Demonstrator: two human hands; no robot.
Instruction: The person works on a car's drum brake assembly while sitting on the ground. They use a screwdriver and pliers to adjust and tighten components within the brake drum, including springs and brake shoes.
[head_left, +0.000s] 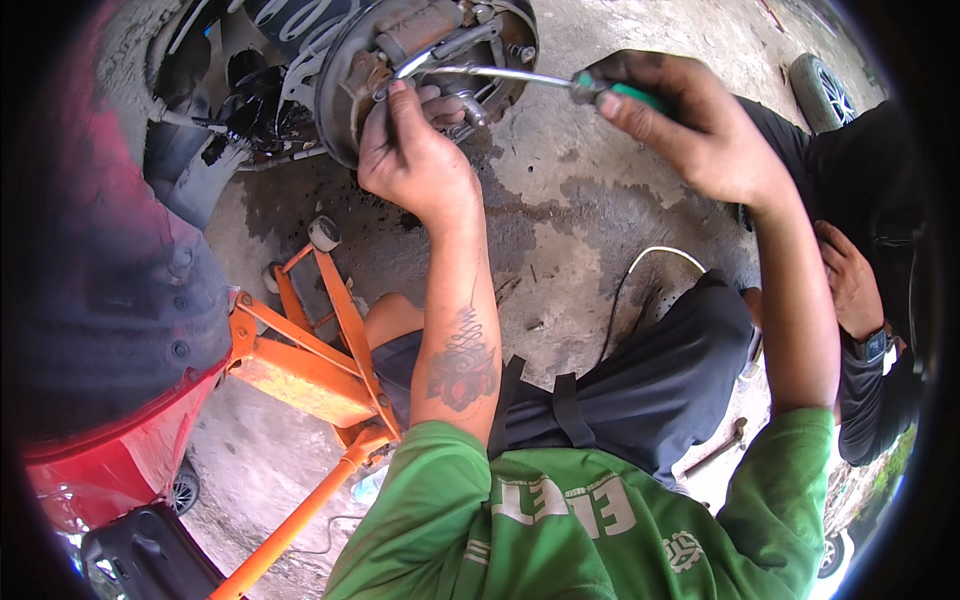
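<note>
My right hand [690, 120] is wrapped round the green handle of a screwdriver [515, 75], whose shaft reaches left into an open drum brake assembly [335, 85]. My left hand [415, 155] is at the lower part of that assembly, with thumb and fingers closed near the tip of the shaft. What those fingers pinch is mostly hidden; a shiny metal piece [415, 63] shows just above the thumb. A rusty part and a cylindrical metal piece [475, 110] sit close to the fingers. The brake's round backing plate surrounds these parts.
An orange floor jack [310, 375] stands at the left, beside the red car body [130, 440]. A coil spring [305, 45] is behind the brake. At the right a person in black rests a hand [855, 280]. A wheel [822, 92] lies beyond; a thin hose [665, 250] curves over stained concrete.
</note>
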